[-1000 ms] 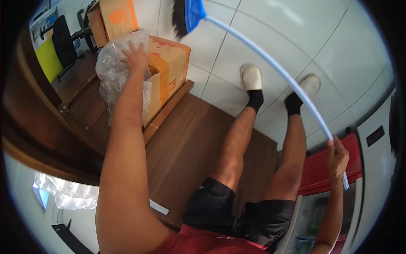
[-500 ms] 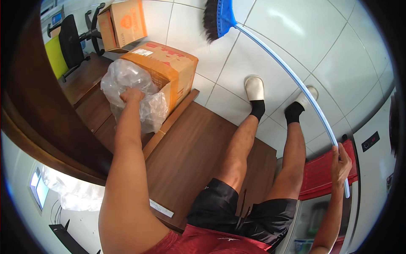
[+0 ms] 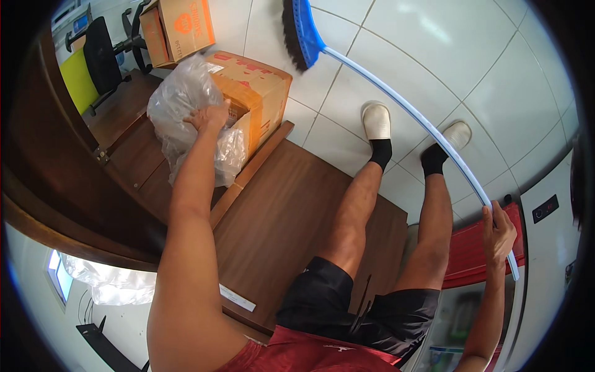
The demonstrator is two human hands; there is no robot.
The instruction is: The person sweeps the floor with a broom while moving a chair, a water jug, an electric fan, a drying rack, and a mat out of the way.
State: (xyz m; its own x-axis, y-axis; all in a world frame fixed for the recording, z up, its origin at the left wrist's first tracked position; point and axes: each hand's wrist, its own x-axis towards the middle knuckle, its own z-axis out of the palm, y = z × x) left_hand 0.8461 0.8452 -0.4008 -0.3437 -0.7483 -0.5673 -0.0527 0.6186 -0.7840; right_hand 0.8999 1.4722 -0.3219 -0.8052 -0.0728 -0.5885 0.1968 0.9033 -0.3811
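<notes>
My left hand reaches out at the upper left, fingers apart and pressed against a crumpled clear plastic bag. The bag bulges out beside a taped brown cardboard box, whose near side has a ragged opening. At the far right, my right hand is wrapped around the light blue handle of a broom. Its blue head with dark bristles hangs out over the floor at the top. The handle runs diagonally from my hand past my feet.
A smaller cardboard box and a black and lime office chair stand behind the bag. Brown wooden furniture lies between my left arm and my legs. A glass-fronted cabinet is at the lower right, and white tiles cover the floor.
My left hand has gone from a closed grip on the plastic bag to spread fingers, shifting right and up toward the box. The broom head has swung slightly left.
</notes>
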